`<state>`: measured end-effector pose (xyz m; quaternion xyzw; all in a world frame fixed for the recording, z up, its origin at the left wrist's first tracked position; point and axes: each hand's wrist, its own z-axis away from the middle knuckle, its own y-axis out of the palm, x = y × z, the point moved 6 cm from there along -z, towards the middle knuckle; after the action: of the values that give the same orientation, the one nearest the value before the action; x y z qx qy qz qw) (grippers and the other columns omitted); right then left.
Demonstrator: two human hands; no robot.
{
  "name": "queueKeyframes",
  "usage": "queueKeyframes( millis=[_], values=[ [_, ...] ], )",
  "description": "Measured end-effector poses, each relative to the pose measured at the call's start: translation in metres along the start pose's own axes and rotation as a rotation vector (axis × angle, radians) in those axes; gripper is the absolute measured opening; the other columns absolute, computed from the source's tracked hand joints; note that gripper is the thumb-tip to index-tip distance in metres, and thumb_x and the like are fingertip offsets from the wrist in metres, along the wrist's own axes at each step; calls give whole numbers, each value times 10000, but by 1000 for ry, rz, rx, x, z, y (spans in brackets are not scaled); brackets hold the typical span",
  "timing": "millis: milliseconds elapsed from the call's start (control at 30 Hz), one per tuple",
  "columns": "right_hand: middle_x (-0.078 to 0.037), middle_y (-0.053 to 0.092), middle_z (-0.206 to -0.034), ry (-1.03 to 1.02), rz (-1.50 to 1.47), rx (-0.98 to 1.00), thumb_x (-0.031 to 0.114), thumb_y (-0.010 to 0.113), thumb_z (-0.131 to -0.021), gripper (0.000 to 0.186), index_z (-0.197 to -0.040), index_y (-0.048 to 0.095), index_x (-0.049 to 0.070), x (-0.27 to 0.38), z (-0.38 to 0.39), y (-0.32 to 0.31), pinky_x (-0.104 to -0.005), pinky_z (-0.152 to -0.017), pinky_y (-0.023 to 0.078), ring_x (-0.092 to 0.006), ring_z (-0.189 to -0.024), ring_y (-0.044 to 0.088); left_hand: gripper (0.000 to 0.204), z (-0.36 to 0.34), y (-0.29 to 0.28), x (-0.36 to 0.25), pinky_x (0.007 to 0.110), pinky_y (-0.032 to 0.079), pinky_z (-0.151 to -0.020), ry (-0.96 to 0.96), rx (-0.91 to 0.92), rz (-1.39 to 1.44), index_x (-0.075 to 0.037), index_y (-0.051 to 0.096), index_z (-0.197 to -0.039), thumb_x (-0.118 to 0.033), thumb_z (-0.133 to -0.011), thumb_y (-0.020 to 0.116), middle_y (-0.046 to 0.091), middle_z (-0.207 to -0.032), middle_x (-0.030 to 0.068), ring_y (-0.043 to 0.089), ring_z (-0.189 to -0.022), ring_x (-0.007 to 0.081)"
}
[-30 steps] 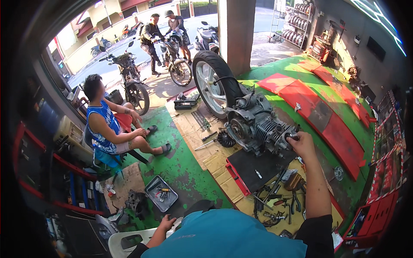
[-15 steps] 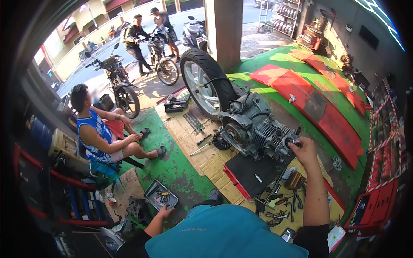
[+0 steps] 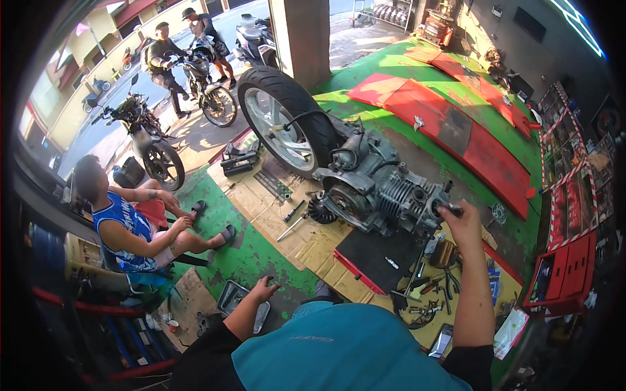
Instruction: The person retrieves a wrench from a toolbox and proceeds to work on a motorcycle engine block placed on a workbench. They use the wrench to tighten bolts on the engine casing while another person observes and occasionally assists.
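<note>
The motorcycle engine (image 3: 372, 186) rests on its side of the work area, joined to a rear wheel (image 3: 287, 120) with a black tire and white spokes. My right hand (image 3: 464, 227) is closed around a short dark handle (image 3: 454, 210) at the cylinder head end of the engine. What its far end meets is hidden. My left hand (image 3: 264, 290) is raised over a grey tray (image 3: 231, 296), fingers apart and holding nothing. A black-topped red board (image 3: 368, 257) lies under the engine's near side with a small white-and-dark part (image 3: 391, 262) on it.
Pliers (image 3: 451, 281) and several other tools lie on cardboard near my right forearm, with a phone (image 3: 441, 340). A seated person (image 3: 137, 225) is at left. Red ramps (image 3: 450, 130) lie on the green floor. Two people stand by a motorcycle (image 3: 212, 91) outside.
My left hand has lifted from the tray's near edge and moved forward and right. My right hand stays at the cylinder head, its grip turned slightly. The whole view has shifted.
</note>
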<state>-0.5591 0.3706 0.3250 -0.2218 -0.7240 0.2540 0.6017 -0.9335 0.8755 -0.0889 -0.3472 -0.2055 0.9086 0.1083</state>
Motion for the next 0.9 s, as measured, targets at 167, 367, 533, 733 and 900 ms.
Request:
queueKeyframes(
  millis=[167, 367, 533, 733, 900],
  values=[
    [-62, 681, -763, 43, 33, -31, 141, 833, -869, 243, -928, 724, -68, 12, 11, -1, -305, -652, 470, -123, -699, 592, 784, -11, -5, 6, 476, 450, -1135, -57, 42, -54, -74, 494, -1515, -554, -932, 703, 465, -1510, 287, 524, -1359, 431],
    [-38, 673, -774, 117, -62, -47, 137, 808, -897, 226, -955, 715, -61, -5, 15, 9, -292, -648, 461, -101, -707, 583, 781, -17, -22, 15, 479, 420, -1166, -110, 56, -140, -83, 491, -1520, -548, -930, 703, 454, -1524, 287, 487, -1399, 441],
    [-6, 665, -783, 136, -127, -36, 109, 791, -906, 161, -949, 723, -30, -13, 12, 10, -270, -656, 456, -82, -714, 578, 787, -31, -35, 17, 475, 416, -1171, -93, 10, -63, -77, 485, -1522, -545, -928, 702, 446, -1537, 284, 476, -1411, 441],
    [16, 663, -789, 122, -169, -1, 83, 785, -899, 115, -927, 723, -10, -8, 9, 7, -248, -660, 447, -62, -723, 579, 778, -25, -24, 8, 465, 413, -1172, -63, -37, -22, -68, 489, -1519, -549, -939, 685, 442, -1544, 283, 475, -1415, 433],
    [0, 677, -795, 92, -178, 45, 84, 790, -888, 121, -931, 724, -7, -6, 5, 8, -258, -660, 457, -73, -725, 590, 778, -9, 13, 24, 467, 428, -1158, -68, -67, 17, -60, 501, -1510, -552, -937, 687, 470, -1519, 285, 493, -1400, 431]
  ],
)
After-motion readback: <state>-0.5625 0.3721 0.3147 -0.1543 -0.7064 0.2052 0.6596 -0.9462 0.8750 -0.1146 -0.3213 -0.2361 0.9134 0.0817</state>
